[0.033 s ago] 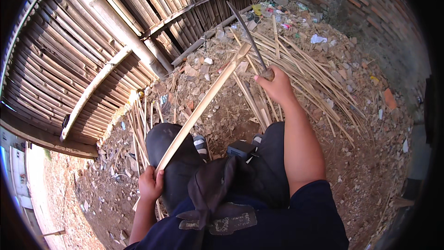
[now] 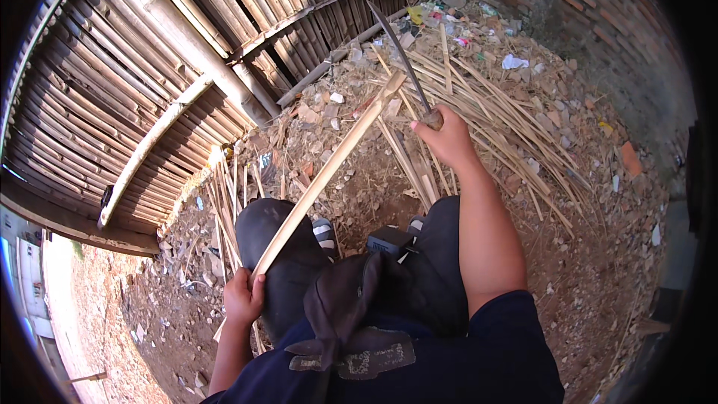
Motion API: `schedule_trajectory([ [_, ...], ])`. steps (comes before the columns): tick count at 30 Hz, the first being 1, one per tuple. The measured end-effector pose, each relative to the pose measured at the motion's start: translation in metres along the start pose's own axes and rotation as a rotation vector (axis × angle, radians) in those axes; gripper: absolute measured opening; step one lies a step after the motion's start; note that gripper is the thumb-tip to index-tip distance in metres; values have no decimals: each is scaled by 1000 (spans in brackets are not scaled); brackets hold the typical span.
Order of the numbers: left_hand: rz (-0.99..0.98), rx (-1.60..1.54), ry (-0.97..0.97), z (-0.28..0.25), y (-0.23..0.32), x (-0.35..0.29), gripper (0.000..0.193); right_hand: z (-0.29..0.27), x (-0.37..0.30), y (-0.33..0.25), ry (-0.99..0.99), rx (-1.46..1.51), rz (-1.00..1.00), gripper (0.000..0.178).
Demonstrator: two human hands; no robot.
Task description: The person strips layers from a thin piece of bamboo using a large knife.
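Note:
Beside my left knee, my left hand point(image 2: 244, 298) is closed round the lower end of a split bamboo strip point(image 2: 323, 177). The pale strip slants up and away to the right, its hollow inner side showing. My right hand point(image 2: 449, 137) grips the wooden handle of a machete point(image 2: 404, 56), holding it out past my right knee. Its long, dark, slightly curved blade points up and to the left, just right of the strip's far end. Whether blade and strip touch, I cannot tell.
Many thin bamboo strips point(image 2: 501, 138) lie heaped ahead on the right, with more strips point(image 2: 224, 209) by my left knee. Rubble and litter cover the ground. A bamboo wall point(image 2: 97, 105) rises at left, a brick wall point(image 2: 598, 0) at back right. Between my legs sits a black box point(image 2: 390, 241).

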State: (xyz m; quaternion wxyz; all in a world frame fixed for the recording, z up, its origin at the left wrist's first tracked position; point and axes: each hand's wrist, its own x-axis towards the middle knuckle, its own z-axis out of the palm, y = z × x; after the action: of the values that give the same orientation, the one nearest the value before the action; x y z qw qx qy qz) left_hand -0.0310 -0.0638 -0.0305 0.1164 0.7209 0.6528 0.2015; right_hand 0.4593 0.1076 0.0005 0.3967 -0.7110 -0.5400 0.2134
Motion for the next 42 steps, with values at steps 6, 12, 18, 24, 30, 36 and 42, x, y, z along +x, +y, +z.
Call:
schedule_trajectory([
  [6,1,67,-70,-15,11,1,37,1,-2,4,1,36,-40,54],
  [12,-16,207,12,-13,25,-5,42,-5,-14,-18,-175,-116,-107,40],
  [18,-36,257,14,-3,23,-3,42,17,-26,-26,-363,-288,-287,40],
  [24,-24,216,-18,7,13,8,45,45,-40,-43,-530,-431,-398,33],
  [30,-42,219,-38,3,15,10,47,52,-38,-36,-537,-382,-461,33],
  [36,-53,169,-84,-3,15,14,49,43,-37,-36,-454,-504,-528,27],
  [42,-41,101,-138,-10,14,20,51,43,-47,-47,-498,-537,-434,25],
])
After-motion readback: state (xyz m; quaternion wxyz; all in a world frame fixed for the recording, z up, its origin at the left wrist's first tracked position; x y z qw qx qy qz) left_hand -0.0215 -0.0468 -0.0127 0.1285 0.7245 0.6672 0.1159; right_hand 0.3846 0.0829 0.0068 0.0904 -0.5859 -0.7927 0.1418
